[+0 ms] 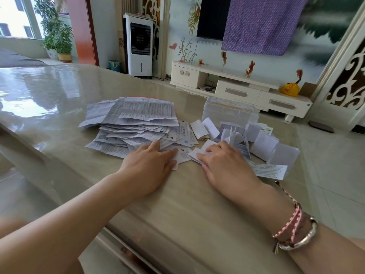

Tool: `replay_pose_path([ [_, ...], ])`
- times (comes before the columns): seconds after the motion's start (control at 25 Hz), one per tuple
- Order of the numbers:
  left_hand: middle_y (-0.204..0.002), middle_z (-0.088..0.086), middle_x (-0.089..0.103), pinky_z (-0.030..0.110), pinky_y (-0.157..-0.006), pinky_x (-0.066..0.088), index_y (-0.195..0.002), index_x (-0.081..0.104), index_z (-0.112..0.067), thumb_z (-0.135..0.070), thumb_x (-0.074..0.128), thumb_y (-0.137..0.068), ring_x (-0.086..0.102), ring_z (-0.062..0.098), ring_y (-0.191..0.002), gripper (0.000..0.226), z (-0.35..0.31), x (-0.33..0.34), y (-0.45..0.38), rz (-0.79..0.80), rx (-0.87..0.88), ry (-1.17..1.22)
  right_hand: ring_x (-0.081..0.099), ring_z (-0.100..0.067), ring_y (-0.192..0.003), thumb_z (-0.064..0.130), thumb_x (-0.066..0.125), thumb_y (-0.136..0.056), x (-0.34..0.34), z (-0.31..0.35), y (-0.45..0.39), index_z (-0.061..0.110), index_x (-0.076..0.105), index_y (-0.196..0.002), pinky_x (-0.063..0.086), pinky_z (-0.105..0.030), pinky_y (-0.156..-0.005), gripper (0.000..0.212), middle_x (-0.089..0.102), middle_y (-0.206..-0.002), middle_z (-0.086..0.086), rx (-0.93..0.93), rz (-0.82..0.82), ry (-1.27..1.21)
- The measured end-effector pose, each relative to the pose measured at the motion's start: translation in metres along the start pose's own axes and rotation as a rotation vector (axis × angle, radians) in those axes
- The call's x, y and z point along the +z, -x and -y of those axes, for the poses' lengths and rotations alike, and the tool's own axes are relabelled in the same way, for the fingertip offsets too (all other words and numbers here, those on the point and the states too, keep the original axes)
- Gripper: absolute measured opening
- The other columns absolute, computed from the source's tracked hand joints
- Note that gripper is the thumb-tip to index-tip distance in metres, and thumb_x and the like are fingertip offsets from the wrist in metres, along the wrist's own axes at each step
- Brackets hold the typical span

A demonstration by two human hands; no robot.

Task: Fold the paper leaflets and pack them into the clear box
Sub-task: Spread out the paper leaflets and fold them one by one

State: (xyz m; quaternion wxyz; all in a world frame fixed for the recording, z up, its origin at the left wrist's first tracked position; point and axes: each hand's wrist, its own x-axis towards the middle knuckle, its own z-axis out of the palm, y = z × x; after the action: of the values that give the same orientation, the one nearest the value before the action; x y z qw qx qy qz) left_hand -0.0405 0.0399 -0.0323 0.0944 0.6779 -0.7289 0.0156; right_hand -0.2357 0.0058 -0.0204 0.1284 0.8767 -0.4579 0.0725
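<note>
A big heap of unfolded printed leaflets [136, 119] lies on the glossy table, left of centre. Several folded leaflets [264, 145] stand and lie scattered to the right. Behind them sits the clear box [230, 111] with its lid on. My left hand [152, 165] lies flat, fingers together, pressing down the near edge of the heap. My right hand [221, 165] rests beside it, fingertips pinching a small white folded leaflet [197, 154] against the table.
The beige table [177, 204] stretches toward me; its near edge runs across the bottom. A flat printed leaflet [270, 171] lies to the right of my right hand. A TV cabinet and a fan stand beyond the table.
</note>
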Motion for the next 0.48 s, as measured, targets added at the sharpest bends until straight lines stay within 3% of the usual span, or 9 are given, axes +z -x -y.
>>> replay_pose_path([
  [0.16,-0.123,0.001,0.041,0.037,-0.095,0.044,-0.143,0.028,-0.045,-0.051,0.027,-0.099,0.047,0.026,-0.117,0.045,0.006,-0.003,0.001,-0.005,0.003,0.004,0.035,-0.022,-0.112,0.025,0.036,-0.100,0.001,0.000,-0.008,0.024,0.057,-0.124,0.031,-0.032,-0.087,0.031,0.045,-0.117,-0.001,0.057,-0.007,0.053],
  [0.28,-0.104,-0.004,0.042,0.031,-0.076,0.043,-0.132,0.047,-0.041,-0.048,0.037,-0.097,0.054,0.022,-0.096,0.036,0.006,-0.008,0.006,-0.034,0.021,0.110,0.036,-0.020,-0.112,0.035,0.039,-0.099,-0.004,0.001,-0.006,0.020,0.057,-0.119,0.032,-0.032,-0.090,0.031,0.046,-0.117,0.001,0.053,-0.009,0.029],
  [0.4,-0.089,-0.010,0.042,0.031,-0.069,0.042,-0.113,0.063,-0.034,-0.038,0.049,-0.095,0.051,0.015,-0.079,0.023,0.013,-0.016,0.002,-0.196,0.045,0.296,0.042,-0.021,-0.108,0.036,0.046,-0.096,-0.011,0.003,-0.002,0.015,0.061,-0.113,0.033,-0.031,-0.084,0.031,0.054,-0.113,0.000,0.052,-0.127,-0.026],
  [0.48,-0.089,-0.010,0.047,0.032,-0.074,0.042,-0.107,0.067,-0.030,-0.033,0.053,-0.093,0.051,0.016,-0.085,0.020,0.022,-0.021,-0.004,-0.322,0.065,0.348,0.046,-0.022,-0.099,0.031,0.052,-0.093,-0.015,0.004,-0.003,0.013,0.066,-0.106,0.029,-0.029,-0.076,0.026,0.059,-0.102,-0.001,0.055,-0.229,-0.046],
])
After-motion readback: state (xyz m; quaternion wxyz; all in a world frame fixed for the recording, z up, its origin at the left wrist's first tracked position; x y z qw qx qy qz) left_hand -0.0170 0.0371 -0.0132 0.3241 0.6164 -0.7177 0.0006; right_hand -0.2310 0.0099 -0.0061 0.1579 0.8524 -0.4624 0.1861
